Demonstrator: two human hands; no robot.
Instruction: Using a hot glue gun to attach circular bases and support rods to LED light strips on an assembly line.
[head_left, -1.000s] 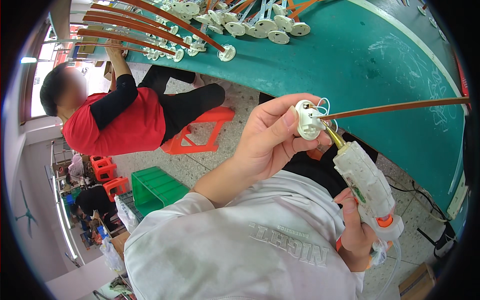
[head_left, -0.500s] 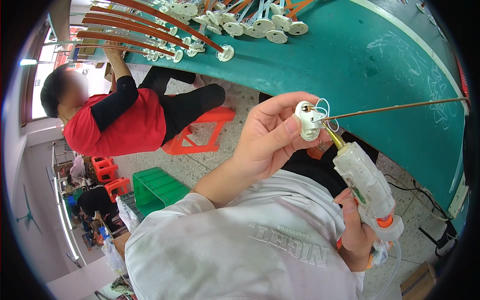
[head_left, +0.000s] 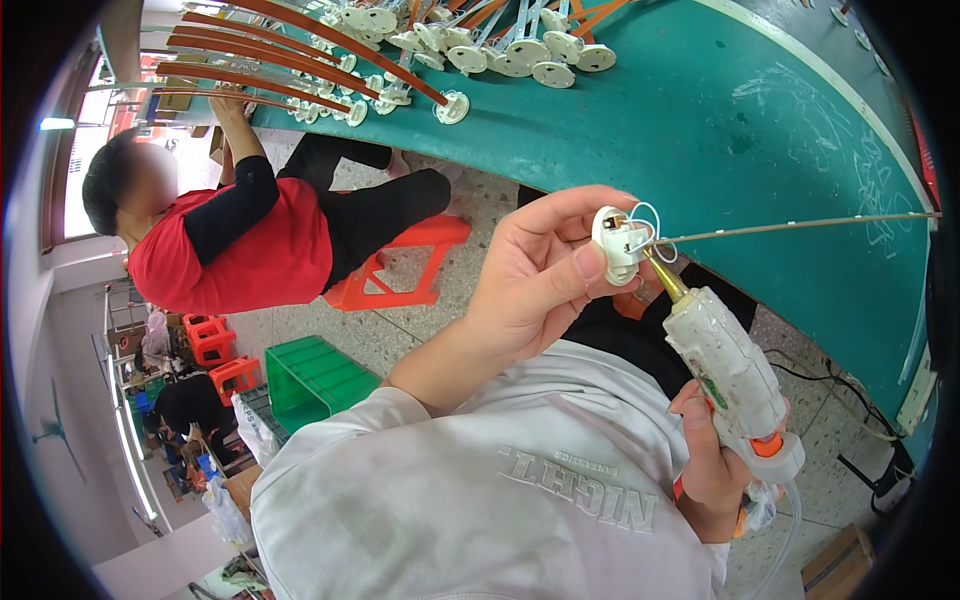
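Beside the green surface (head_left: 700,130), a round white base (head_left: 612,252) is pinched by the left hand (head_left: 540,270), wires (head_left: 657,215) looped at its right. A glue gun (head_left: 728,365) is gripped by the right hand (head_left: 712,465), its nozzle (head_left: 668,280) near the end of a thin strip (head_left: 770,228). Wires could be scorched if the nozzle slips, or the strip skewed if knocked.

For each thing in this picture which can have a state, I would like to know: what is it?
White round fitting, gripped in the left hand
White wires, looped beside the fitting
Brown strip, narrow edge showing, one end at the fitting
Glue gun, held in the right hand, tip near the fitting, contact unclear
Green table, partly covered
Green crate, open
Nearest red stool, occupied
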